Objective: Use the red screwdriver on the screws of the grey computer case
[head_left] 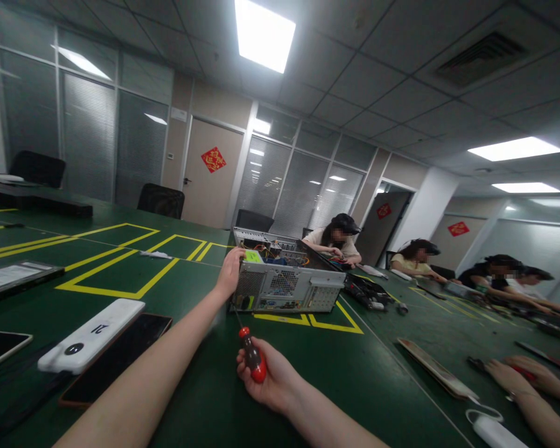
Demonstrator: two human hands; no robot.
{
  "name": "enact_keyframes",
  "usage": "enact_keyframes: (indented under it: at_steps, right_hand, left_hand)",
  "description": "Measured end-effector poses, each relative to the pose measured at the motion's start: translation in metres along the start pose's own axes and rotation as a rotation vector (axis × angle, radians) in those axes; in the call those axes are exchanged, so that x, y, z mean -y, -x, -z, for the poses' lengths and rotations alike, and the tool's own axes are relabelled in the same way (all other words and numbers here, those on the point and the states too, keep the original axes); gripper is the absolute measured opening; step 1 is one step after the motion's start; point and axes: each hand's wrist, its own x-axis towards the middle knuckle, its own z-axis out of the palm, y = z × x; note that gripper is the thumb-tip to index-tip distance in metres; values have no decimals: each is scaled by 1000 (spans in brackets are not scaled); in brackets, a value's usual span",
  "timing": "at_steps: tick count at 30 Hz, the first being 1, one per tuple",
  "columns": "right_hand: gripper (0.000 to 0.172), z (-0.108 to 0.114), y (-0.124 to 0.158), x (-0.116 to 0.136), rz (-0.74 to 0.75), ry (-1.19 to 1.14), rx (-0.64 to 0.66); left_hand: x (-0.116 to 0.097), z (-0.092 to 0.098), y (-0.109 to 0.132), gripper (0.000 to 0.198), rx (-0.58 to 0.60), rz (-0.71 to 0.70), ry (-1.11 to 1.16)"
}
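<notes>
The left arm (154, 367) stretches bare and nearly straight from the lower left, the left hand (231, 272) well forward. Nearer, the right hand (268, 373) is curled in a closed grip, thumb uppermost, its bare forearm (329, 414) slanting from the lower right.

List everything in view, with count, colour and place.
Computer case: one, grey, centre
Screwdriver: one, red and dark, lower centre
Oblong devices: two, white, lower left and lower right
Phone-like slabs: three, two dark left, one brownish right
Table: one, green, yellow-lined, across view
Chairs: at least three, black, beyond table
Diamond signs: three, red, background
Ceiling lights: at least three, white, overhead
Co-workers: at least five, varied clothing, right
Other items: several, mostly dark, around table, unclear
Left hand: one, bare, on case's left end
Right hand: one, bare, holding screwdriver
</notes>
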Motion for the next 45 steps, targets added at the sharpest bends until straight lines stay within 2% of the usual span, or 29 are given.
enact_keyframes:
  at_steps: [5,8,11,14,20,27,30,36,42,45]
  right_hand:
    - [39,1,2,4,-59,-18,36]
    - [30,3,2,5,-55,-33,50]
    - [22,3,0,4,-35,-12,6]
    - [28,2,-1,2,-2,2,-24]
    - [41,4,-2,3,-42,8,75]
    - [24,2,0,4,-11,-5,-13]
    - [31,1,0,2,10,0,-33]
    - [39,2,1,4,-15,13,47]
    - [25,1,3,6,12,38,-2]
    - [24,0,3,4,20,30,-49]
  left_hand:
    - [1,0,0,40,-12,-13,10]
    - [1,-1,0,39,-7,-14,13]
    - [2,-1,1,40,-10,-5,13]
    - [4,-1,1,41,-7,3,4]
    - [3,-1,1,40,-11,-10,1]
    - [3,-1,1,43,-5,5,1]
    - [3,-1,1,42,-8,0,7]
    - [3,-1,1,41,-7,15,6]
    - [2,-1,1,42,-17,0,14]
    - [2,-1,0,42,-21,-13,24]
